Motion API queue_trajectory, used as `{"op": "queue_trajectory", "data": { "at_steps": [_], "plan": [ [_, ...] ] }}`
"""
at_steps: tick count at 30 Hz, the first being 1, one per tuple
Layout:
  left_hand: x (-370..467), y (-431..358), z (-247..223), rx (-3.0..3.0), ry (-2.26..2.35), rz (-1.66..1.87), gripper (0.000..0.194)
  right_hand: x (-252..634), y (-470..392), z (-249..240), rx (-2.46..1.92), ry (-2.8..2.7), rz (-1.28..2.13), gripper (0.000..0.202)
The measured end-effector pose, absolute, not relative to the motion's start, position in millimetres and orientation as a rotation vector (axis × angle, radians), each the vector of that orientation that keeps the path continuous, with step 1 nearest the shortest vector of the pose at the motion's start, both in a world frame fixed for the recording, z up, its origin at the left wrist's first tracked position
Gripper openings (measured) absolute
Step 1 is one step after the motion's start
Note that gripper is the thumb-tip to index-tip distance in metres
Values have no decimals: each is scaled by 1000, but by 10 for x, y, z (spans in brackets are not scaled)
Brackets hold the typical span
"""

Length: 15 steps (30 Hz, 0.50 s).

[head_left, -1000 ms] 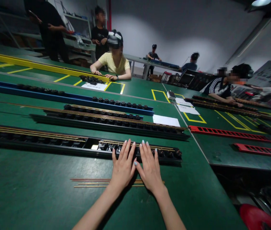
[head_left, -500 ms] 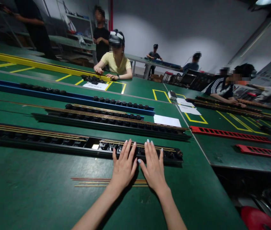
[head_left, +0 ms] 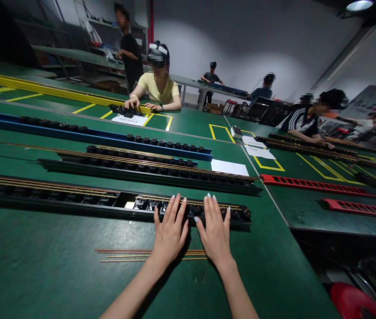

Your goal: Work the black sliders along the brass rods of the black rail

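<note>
My left hand (head_left: pixel 170 230) is open, its fingers spread over the right part of a long black channel (head_left: pixel 75 209). Beside it, my right hand (head_left: pixel 215 230) is also open, with its fingertips over the same channel and nothing in its grasp. Black blocks (head_left: pixel 146 204) sit in a row inside the channel, and thin brass-coloured rods (head_left: pixel 48 183) lie along their tops. A gap in the row shows left of my left hand. Several loose rods (head_left: pixel 124 256) lie on the green table (head_left: pixel 58 266) below my hands; my forearms partly cover them.
Behind lie a second black channel with rods (head_left: pixel 148 173), a blue channel (head_left: pixel 108 137) and a white paper (head_left: pixel 229 168). Red slotted strips (head_left: pixel 314 184) are at the right. A co-worker in yellow (head_left: pixel 159 88) sits across the table; a red stool (head_left: pixel 354 301) stands lower right.
My right hand has shifted slightly right, widening the space between the two hands. The view has moved a little. The co-worker across has a hand over the dark parts on the paper.
</note>
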<state>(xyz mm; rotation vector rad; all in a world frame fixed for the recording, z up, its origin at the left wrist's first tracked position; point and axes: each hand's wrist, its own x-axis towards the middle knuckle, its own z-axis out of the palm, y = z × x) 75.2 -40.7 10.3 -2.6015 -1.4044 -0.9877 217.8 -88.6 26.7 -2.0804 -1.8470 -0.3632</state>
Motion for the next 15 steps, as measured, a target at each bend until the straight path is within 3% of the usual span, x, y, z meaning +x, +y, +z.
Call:
{"op": "queue_trajectory", "data": {
  "at_steps": [15],
  "plan": [
    [742, -407, 111, -2596, -1403, -974, 59, 2222, -866, 218, -2129, -1720, -358, 61]
  ]
}}
